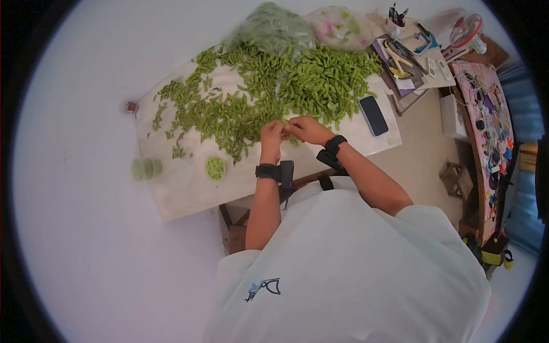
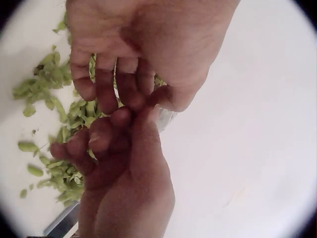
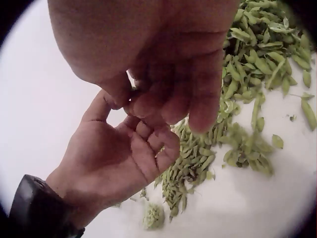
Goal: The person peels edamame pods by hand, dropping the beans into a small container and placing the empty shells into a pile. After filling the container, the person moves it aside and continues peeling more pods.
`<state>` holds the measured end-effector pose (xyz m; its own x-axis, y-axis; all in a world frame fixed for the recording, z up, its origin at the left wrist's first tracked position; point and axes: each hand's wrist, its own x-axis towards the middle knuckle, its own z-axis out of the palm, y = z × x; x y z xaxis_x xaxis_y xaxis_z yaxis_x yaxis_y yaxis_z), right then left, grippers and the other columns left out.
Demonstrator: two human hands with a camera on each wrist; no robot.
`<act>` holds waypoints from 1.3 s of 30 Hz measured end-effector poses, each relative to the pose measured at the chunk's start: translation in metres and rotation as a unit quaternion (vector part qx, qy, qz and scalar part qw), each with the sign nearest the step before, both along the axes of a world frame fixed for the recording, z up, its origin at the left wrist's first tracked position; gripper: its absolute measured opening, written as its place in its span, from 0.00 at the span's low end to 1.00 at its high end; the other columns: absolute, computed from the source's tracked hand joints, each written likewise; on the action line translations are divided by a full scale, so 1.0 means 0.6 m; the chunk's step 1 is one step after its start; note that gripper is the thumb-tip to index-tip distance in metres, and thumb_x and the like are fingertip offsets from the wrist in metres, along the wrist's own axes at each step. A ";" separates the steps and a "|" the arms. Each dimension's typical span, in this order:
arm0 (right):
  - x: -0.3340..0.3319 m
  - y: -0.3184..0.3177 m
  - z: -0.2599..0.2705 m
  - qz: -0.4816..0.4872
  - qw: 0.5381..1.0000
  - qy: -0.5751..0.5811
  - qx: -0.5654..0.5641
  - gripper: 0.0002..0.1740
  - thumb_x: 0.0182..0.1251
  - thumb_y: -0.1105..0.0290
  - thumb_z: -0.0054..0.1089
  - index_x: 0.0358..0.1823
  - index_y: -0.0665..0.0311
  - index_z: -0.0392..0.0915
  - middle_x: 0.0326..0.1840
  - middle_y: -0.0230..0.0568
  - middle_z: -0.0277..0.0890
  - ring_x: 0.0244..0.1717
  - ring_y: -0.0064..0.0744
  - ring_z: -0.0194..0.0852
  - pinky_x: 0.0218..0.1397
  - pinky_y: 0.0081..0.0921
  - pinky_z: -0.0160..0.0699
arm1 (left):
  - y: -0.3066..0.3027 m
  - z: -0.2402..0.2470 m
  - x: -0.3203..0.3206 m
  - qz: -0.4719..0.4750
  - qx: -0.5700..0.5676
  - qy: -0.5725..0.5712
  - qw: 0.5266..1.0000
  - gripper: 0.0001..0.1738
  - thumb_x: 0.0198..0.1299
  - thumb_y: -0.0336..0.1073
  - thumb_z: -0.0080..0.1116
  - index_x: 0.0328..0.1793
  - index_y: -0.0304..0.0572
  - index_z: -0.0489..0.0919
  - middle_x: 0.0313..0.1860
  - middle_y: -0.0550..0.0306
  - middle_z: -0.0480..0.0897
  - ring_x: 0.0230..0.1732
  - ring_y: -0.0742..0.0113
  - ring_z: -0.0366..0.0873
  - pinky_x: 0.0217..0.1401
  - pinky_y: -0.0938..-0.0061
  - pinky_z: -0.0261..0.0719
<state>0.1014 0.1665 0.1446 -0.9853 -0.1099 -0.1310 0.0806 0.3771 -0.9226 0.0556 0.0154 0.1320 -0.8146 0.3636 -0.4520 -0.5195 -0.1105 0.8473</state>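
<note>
Both hands meet fingertip to fingertip at the front edge of a heap of green soybean pods (image 1: pixel 229 117). My left hand (image 1: pixel 271 140) and my right hand (image 1: pixel 311 130) pinch a small green pod (image 1: pixel 286 122) between thumbs and forefingers. In the two wrist views, fingers mostly hide this pod. The left hand's (image 3: pixel 121 153) other fingers curl loosely, palm up, in the right wrist view. Left of the hands stands a small container of shelled beans (image 1: pixel 215 168).
Plastic bags (image 1: pixel 271 28) lie behind the heap on the white table (image 1: pixel 189 200). A phone (image 1: pixel 373 115) rests at the table's right. A blurred, greenish transparent container (image 1: pixel 147 168) stands by the left edge. Beyond the right end is a side table (image 1: pixel 429 63) with papers and tools.
</note>
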 end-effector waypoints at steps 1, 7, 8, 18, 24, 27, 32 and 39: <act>0.007 -0.007 -0.003 -0.002 1.000 -0.012 0.003 0.21 0.72 0.57 0.47 0.29 0.68 0.74 0.19 0.35 0.70 0.18 0.24 0.67 0.24 0.24 0.69 | -0.004 -0.005 0.003 0.002 0.000 0.004 1.000 0.09 0.61 0.35 0.51 0.30 0.39 0.77 0.27 0.61 0.77 0.29 0.72 0.75 0.37 0.75 0.75; -0.006 -0.055 -0.008 -0.043 0.998 -0.036 -0.006 0.21 0.70 0.59 0.43 0.34 0.70 0.78 0.25 0.44 0.74 0.27 0.35 0.70 0.32 0.32 0.69 | -0.040 -0.005 -0.017 -0.029 -0.038 0.040 0.998 0.11 0.62 0.36 0.51 0.28 0.40 0.74 0.27 0.60 0.76 0.30 0.72 0.73 0.38 0.75 0.73; -0.007 -0.056 -0.008 -0.040 0.998 -0.046 -0.003 0.21 0.69 0.59 0.41 0.34 0.71 0.77 0.29 0.51 0.75 0.32 0.46 0.71 0.37 0.37 0.69 | -0.043 -0.007 -0.022 -0.042 -0.044 0.051 0.997 0.11 0.62 0.36 0.51 0.27 0.40 0.74 0.26 0.60 0.76 0.29 0.72 0.72 0.36 0.75 0.72; -0.020 -0.021 -0.026 -0.056 0.998 0.002 -0.023 0.22 0.70 0.60 0.39 0.35 0.72 0.76 0.30 0.57 0.74 0.31 0.54 0.71 0.39 0.42 0.69 | -0.010 0.004 -0.017 -0.008 -0.031 0.070 0.997 0.10 0.63 0.37 0.52 0.32 0.38 0.74 0.26 0.65 0.71 0.28 0.73 0.70 0.34 0.72 0.71; -0.035 -0.008 -0.026 -0.045 0.997 -0.053 -0.038 0.22 0.72 0.60 0.40 0.35 0.73 0.76 0.25 0.50 0.75 0.28 0.47 0.73 0.34 0.39 0.71 | 0.000 0.012 -0.023 -0.019 0.024 -0.008 0.999 0.09 0.65 0.38 0.53 0.36 0.41 0.75 0.29 0.63 0.75 0.33 0.70 0.74 0.36 0.70 0.74; -0.040 -0.012 -0.034 -0.065 0.984 -0.058 -0.153 0.22 0.71 0.58 0.44 0.31 0.71 0.76 0.20 0.42 0.72 0.23 0.35 0.71 0.30 0.33 0.70 | -0.018 0.001 -0.032 -0.024 0.117 -0.029 0.992 0.09 0.65 0.39 0.55 0.37 0.42 0.75 0.30 0.62 0.75 0.34 0.70 0.74 0.37 0.71 0.74; -0.041 -0.018 -0.009 -0.074 0.953 -0.133 -0.261 0.22 0.71 0.55 0.47 0.24 0.65 0.70 0.18 0.31 0.65 0.19 0.21 0.65 0.25 0.23 0.70 | -0.024 0.032 -0.033 0.004 0.093 0.039 0.995 0.05 0.63 0.33 0.56 0.39 0.41 0.77 0.33 0.61 0.78 0.30 0.73 0.73 0.37 0.78 0.72; -0.035 -0.001 -0.005 -0.044 0.984 -0.081 -0.153 0.24 0.72 0.52 0.46 0.21 0.62 0.66 0.16 0.26 0.61 0.18 0.19 0.63 0.24 0.21 0.69 | -0.023 0.052 -0.028 -0.082 -0.194 0.346 0.914 0.09 0.61 0.30 0.58 0.44 0.35 0.82 0.33 0.60 0.77 0.27 0.76 0.70 0.31 0.79 0.68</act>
